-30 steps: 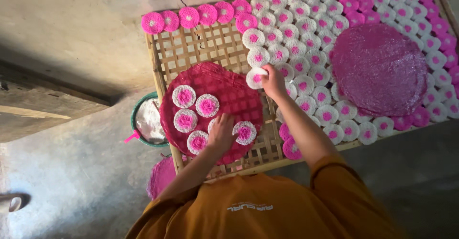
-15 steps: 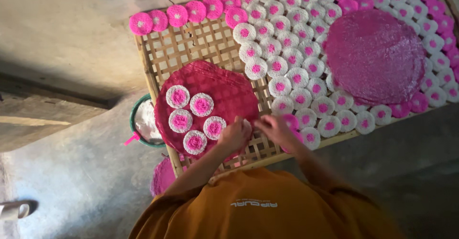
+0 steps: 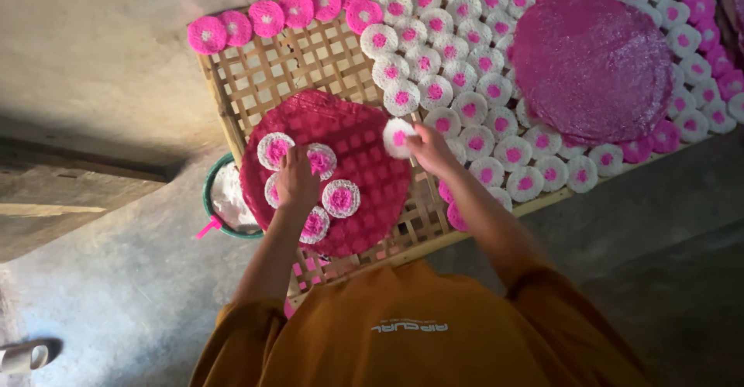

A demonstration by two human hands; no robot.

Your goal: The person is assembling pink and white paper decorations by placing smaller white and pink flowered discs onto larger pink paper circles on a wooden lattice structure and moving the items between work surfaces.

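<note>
Head view: right hand [image 3: 428,148] pinches round white disc [image 3: 397,136], pink centre; left hand [image 3: 296,182] flat on red mat [image 3: 364,170].

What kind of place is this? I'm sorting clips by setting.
Probably a small home workshop making food by hand: a woven bamboo drying rack on a concrete floor, covered with rows of pink-centred white discs.
</note>
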